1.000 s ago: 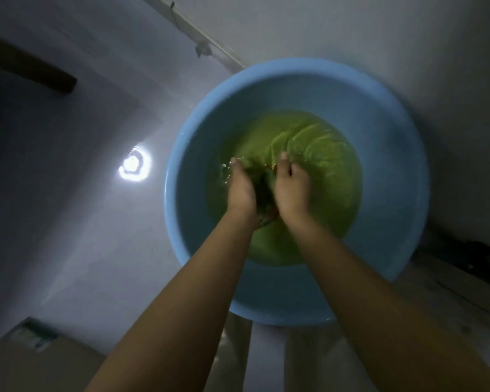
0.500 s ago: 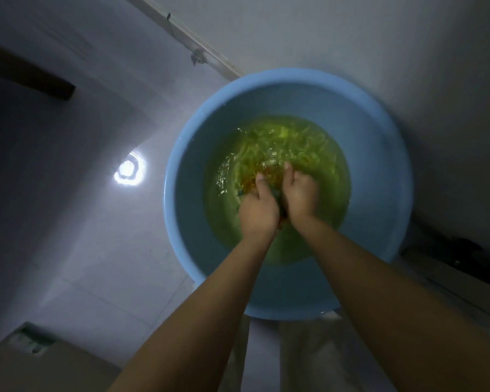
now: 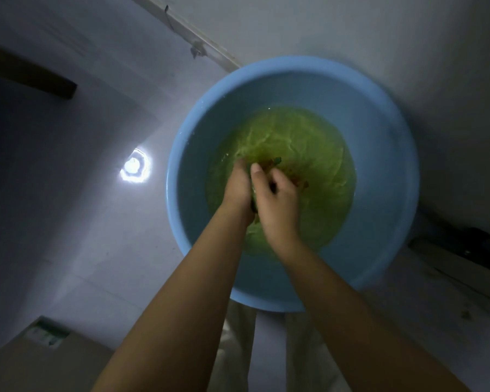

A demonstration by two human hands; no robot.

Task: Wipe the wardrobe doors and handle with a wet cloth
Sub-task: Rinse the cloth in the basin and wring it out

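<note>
While both of my hands are down in the blue basin (image 3: 379,114), I judge the task barely begun: the cloth (image 3: 275,162) is only being wetted in the greenish water (image 3: 317,165), near the basin's middle, and no wardrobe door or handle is in view (wiping all lies ahead). My left hand (image 3: 238,185) and right hand (image 3: 277,196) each grip the bunched cloth, fingers curled on it. Compared with half a second ago, the right hand has crossed over the left and the water ripples less.
</note>
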